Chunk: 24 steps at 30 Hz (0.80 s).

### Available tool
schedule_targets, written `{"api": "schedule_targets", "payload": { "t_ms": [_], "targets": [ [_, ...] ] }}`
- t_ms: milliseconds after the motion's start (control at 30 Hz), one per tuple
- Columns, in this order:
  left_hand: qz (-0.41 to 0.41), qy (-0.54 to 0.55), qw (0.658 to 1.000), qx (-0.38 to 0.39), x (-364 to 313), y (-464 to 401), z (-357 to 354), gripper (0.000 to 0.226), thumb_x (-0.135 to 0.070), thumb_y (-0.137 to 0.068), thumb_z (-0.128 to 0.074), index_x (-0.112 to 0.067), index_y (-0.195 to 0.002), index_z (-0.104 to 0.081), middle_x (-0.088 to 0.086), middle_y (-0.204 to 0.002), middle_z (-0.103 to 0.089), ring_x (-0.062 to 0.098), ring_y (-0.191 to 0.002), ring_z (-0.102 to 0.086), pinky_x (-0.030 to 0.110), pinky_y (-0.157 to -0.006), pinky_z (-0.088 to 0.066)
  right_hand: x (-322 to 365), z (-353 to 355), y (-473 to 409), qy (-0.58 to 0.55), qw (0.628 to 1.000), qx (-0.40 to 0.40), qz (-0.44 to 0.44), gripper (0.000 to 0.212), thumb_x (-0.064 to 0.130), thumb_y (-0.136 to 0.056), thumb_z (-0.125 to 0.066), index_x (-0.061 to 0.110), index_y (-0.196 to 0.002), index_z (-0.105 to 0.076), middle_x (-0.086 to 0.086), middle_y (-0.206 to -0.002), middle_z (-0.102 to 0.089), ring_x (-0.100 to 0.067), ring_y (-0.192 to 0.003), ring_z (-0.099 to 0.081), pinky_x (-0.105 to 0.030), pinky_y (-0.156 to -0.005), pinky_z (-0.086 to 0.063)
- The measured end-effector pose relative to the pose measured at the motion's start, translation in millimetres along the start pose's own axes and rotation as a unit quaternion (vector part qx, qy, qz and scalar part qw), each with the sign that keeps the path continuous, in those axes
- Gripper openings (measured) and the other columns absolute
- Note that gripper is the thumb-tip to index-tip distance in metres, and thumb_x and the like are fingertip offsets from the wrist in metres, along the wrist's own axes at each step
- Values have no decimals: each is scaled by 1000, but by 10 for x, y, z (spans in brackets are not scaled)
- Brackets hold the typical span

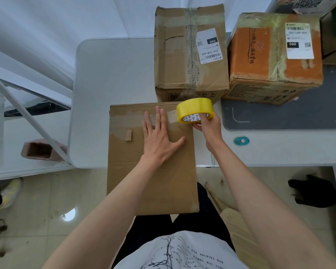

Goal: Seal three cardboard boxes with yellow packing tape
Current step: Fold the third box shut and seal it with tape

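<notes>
A plain brown cardboard box [153,181] lies in front of me, overhanging the white table's [113,78] near edge. My left hand [161,138] presses flat on its top, fingers spread. My right hand [208,127] grips a roll of yellow packing tape [194,110] at the box's far right corner, fingers through the core. A tall brown box [177,61] with a white shipping label stands behind it. An orange box [268,61] with a label sits to the right of that one.
A grey mat [299,115] covers the table's right part, under the orange box. A small teal cutter [241,140] lies on the table right of my right arm. More boxes [306,4] stand at the far right. A dark shape [312,193] lies on the floor.
</notes>
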<state>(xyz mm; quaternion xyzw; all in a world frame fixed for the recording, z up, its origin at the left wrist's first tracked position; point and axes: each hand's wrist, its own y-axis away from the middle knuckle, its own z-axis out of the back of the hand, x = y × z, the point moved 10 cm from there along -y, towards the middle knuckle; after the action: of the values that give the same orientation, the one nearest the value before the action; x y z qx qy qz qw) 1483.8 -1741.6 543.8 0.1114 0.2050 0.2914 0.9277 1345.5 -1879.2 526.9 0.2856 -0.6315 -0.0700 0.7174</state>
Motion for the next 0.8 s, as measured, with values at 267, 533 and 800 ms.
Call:
{"api": "schedule_targets", "payload": {
  "t_ms": [267, 533, 800],
  "targets": [
    [3, 41, 999, -23, -159, -42, -12, 121, -76, -83, -49, -5, -160, 12, 14, -167, 20, 27, -154, 20, 45, -127, 4, -164, -33, -22, 7, 999, -9, -35, 14, 21, -97, -66, 20, -110, -62, -5, -109, -68, -20, -103, -67, -25, -80, -58],
    [8, 25, 999, -23, -209, -73, -85, 131, -94, -72, -35, -10, -160, 16, 9, -167, 23, 33, -153, 24, 53, -125, 8, -255, 1, -127, 51, 998, 7, -37, 37, 26, -97, -64, 20, -132, -56, -7, -124, -65, -23, -112, -65, -36, -85, -62],
    [5, 11, 1000, -23, -236, -65, -74, 138, -96, -69, -41, -9, -158, 19, 9, -166, 26, 35, -152, 25, 54, -125, 8, -290, 63, -187, -79, 992, 65, -79, 38, 13, -103, -53, 6, -140, -51, -18, -121, -69, -24, -96, -75, -30, -72, -61]
  ]
}}
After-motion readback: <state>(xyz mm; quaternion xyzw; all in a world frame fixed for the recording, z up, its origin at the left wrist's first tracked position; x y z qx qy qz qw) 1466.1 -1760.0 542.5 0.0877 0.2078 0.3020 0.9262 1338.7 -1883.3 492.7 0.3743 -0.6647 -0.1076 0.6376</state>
